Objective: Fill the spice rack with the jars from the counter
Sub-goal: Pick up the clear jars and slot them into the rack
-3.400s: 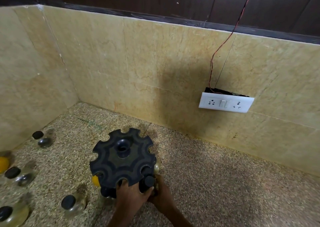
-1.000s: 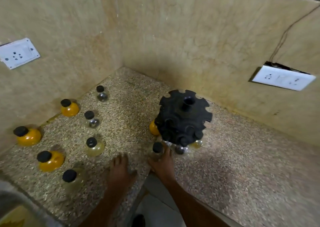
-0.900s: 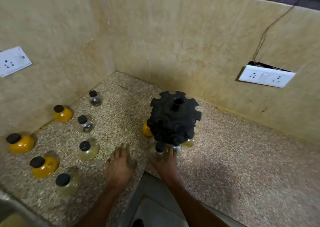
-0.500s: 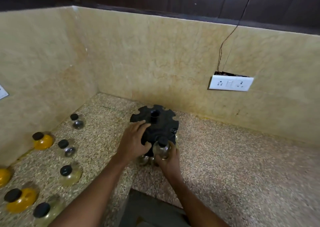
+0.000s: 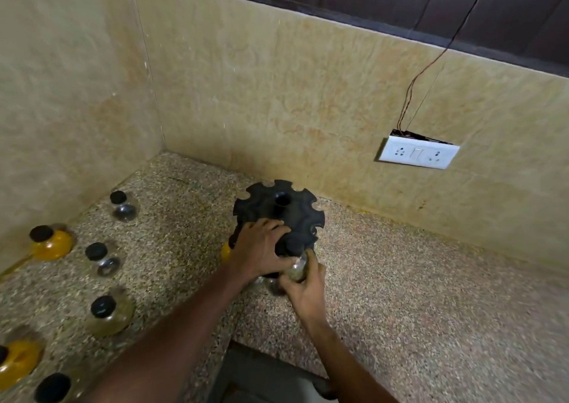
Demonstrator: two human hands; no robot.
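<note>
A black round spice rack [image 5: 295,214] with notched slots stands on the speckled counter [image 5: 415,295] near the corner. My left hand [image 5: 261,253] rests on the rack's front top edge, gripping it. My right hand [image 5: 303,288] holds a small clear glass jar [image 5: 296,268] with a black cap pressed against the rack's front lower tier. A yellow jar [image 5: 225,251] sits in the rack at its left, partly hidden. Several loose jars stand on the counter at left: clear ones [image 5: 123,207] [image 5: 103,259] [image 5: 107,315] and yellow ones [image 5: 50,242] [image 5: 17,362].
Beige tiled walls meet in a corner behind the rack. A white socket plate [image 5: 417,156] with a loose wire hangs on the back wall at right. The counter's front edge has a notch [image 5: 261,378] below my arms.
My left hand rose from the counter onto the rack's top. My right hand lifted the clear jar from the counter up against the rack's front. The camera tilted upward.
</note>
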